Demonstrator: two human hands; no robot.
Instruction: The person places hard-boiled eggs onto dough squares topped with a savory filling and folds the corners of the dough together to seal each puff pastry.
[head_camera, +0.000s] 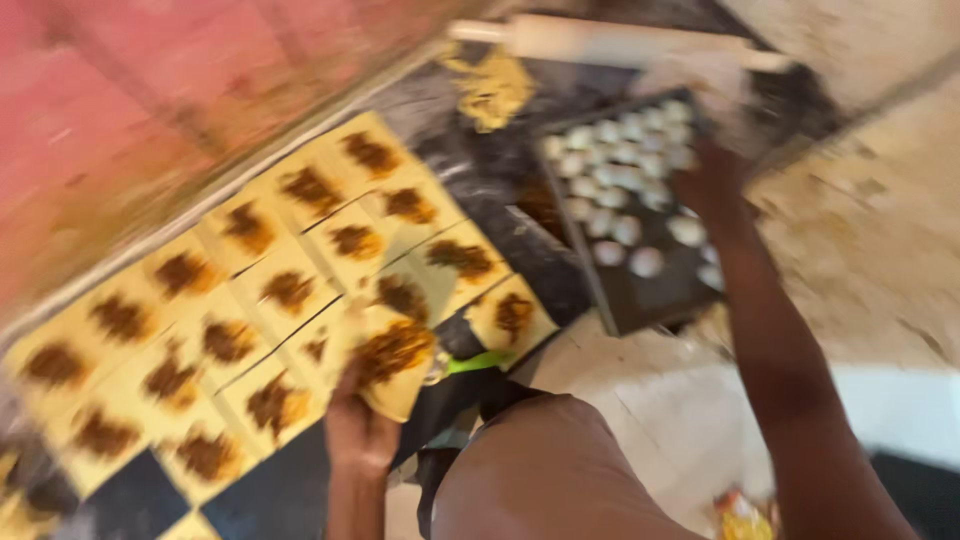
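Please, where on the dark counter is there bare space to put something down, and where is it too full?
Bare dark counter shows between the yellow dough squares and the dark tray of pale dough balls. A second bare patch lies by the left hand, below the squares. The squares lie packed edge to edge, and the tray's upper part is crowded.

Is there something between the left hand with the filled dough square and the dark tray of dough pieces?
Nothing visible blocks the way. The left hand holds a filled dough square; between it and the tray lie one more filled square and bare dark counter, both low and flat. The right hand is at the tray.
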